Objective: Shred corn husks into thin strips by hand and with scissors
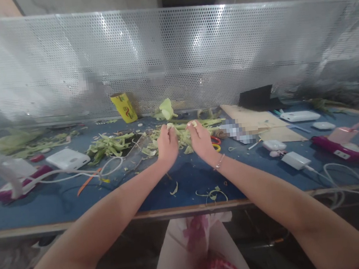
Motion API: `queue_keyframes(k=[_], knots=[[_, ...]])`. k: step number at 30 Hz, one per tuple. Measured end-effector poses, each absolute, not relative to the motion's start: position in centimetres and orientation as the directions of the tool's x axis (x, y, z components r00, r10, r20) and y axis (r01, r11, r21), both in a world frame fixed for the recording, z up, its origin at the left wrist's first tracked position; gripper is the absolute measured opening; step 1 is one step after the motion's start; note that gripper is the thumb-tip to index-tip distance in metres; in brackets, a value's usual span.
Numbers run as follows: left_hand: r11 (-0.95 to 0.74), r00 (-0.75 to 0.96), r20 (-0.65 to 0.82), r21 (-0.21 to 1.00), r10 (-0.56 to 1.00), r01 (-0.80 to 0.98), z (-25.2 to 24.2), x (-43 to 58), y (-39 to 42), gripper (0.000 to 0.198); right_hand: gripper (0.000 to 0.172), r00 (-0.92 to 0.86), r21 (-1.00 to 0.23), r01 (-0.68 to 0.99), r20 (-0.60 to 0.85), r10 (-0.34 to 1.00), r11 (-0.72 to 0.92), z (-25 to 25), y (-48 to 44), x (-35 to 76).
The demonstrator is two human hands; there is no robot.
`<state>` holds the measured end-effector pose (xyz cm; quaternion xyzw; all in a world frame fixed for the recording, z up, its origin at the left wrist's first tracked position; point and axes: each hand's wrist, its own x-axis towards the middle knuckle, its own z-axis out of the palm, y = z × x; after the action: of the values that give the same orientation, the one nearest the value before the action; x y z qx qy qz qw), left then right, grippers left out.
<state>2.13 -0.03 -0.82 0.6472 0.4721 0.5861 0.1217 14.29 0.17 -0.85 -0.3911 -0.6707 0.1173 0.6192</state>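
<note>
My left hand (168,143) is closed, its fingertips pinching pale green vegetable scraps. Close beside it, my right hand (200,138) is closed in the same way, also on pale scraps at its fingertips. The exact shape of what they hold is hidden by the fingers. Both hands are over a loose heap of green stalk pieces (184,138) in the middle of the blue table. To the left lies a second pile of cut green stalks (112,145). Scissors with red and yellow handles (216,148) lie partly behind my right hand.
A yellow can-shaped container (124,108) leans by the perforated metal screen (172,59). White power bricks with cables (68,158) lie left, a white charger (295,161) and cardboard (254,121) right. Thin peelings (212,195) are near the table's front edge (186,210).
</note>
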Motion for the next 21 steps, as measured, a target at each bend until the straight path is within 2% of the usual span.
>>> queue_keyframes(k=[4,12,17,21], knots=[[-0.564,-0.097,0.667,0.691,0.739,0.452,-0.52,2.06,-0.37,0.024,0.027,0.137,-0.673,0.341,0.727,0.673,0.657,-0.78,-0.01,14.23],[-0.581,-0.011,0.665,0.661,0.747,0.475,-0.53,1.6,-0.47,0.019,0.03,0.145,-0.787,0.197,0.613,0.777,0.584,-0.86,0.32,14.47],[-0.572,-0.034,0.672,0.655,0.74,0.493,-0.7,1.51,-0.47,0.016,0.032,0.112,-0.784,0.169,0.617,0.779,0.597,-0.74,0.17,14.61],[-0.554,-0.039,0.664,0.654,0.747,0.515,-0.51,1.45,-0.56,0.02,0.033,0.093,-0.765,0.192,0.638,0.765,0.615,-0.68,0.06,14.81]])
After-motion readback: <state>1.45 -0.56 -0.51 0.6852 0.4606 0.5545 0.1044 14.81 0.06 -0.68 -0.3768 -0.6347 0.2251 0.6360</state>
